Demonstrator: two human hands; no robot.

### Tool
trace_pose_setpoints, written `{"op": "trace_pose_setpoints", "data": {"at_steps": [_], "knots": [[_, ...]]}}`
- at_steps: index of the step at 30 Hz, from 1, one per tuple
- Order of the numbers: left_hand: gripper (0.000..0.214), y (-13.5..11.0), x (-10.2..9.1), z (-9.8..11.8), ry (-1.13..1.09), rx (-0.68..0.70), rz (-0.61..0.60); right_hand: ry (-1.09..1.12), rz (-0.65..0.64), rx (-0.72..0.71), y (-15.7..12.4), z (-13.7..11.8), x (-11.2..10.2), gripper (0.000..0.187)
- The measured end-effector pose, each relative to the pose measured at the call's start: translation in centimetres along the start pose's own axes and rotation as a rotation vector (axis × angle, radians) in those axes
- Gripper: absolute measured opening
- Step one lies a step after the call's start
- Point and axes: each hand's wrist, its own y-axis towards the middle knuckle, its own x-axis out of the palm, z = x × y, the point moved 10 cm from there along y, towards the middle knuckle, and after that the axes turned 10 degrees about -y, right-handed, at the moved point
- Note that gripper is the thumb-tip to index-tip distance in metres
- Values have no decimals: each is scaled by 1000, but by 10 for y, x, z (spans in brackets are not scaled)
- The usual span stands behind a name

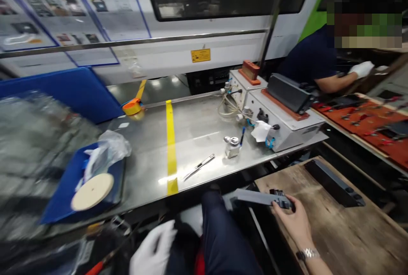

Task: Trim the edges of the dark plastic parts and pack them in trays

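My right hand, bare with a metal watch at the wrist, grips a long grey plastic housing by its dark end. Black fittings sit at that end, and the housing sticks out leftward past the wooden board. A similar dark grey housing lies on the board beyond my hand. My left hand, in a white glove, is low in front of my legs, somewhat blurred. Its fingers are slightly bent and apart, with nothing seen in them.
Tweezers and a small bottle stand or lie on the metal bench. A blue bin holds plastic wrap and a cream disc. Two boxed fixtures are at right. A co-worker sits beyond.
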Motion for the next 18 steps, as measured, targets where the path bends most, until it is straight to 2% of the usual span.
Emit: {"op": "trace_pose_setpoints", "data": {"at_steps": [1,2,4,5,6,8,10,12,14,18], "knots": [[21,0,18,0,-57,15,-104,38,-49,-114,-20,-39,11,43],[28,-2,39,6,-119,68,-232,78,-101,-232,-42,-80,20,46],[59,-8,72,16,-24,166,-419,145,-203,-470,-86,-160,31,51],[69,-9,82,14,53,169,-480,171,-254,-586,-107,-197,33,53],[57,-7,83,5,148,111,-486,191,-305,-696,-125,-231,36,55],[37,-3,69,-18,189,-35,-461,211,-395,-882,-148,-284,42,58],[26,-3,37,-45,-17,-199,-386,202,-446,-1002,-145,-320,53,50],[31,-8,2,-67,-376,-327,-301,166,-439,-1058,-119,-345,70,35],[35,-16,-29,-78,-681,-390,-228,102,-402,-1076,-86,-362,94,32],[41,-25,-73,-71,-948,-354,-154,-30,-352,-1119,-45,-381,141,40]]}}
